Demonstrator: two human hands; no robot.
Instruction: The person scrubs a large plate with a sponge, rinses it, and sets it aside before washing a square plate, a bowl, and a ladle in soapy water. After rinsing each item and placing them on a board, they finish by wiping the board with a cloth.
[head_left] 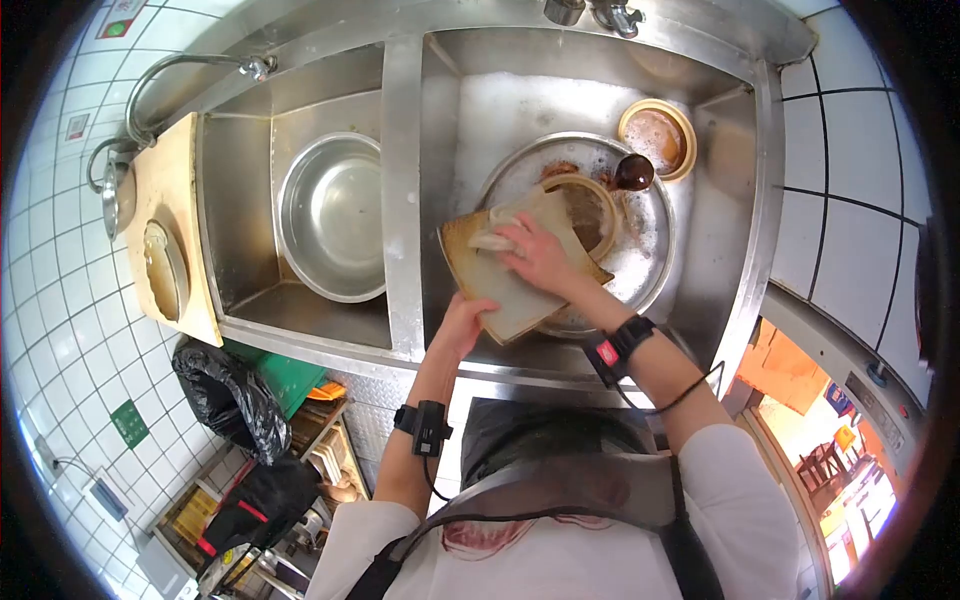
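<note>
Tilted over the right sink basin is a pale rectangular board with brown edges. My left hand grips its lower left edge, thumb on top. My right hand presses a pale cloth against the board's face. Behind the board, a large round metal basin holds sudsy water, with a round brown-rimmed dish partly hidden by the board. A dark round object rests at the basin's upper rim. Next to it sits a round bowl of reddish, foamy liquid.
In the left sink stands a metal bowl of water. A wooden board at the far left carries an oval dish. Faucets rise at the back. A black-lined bin is below left. A steel divider separates the sinks.
</note>
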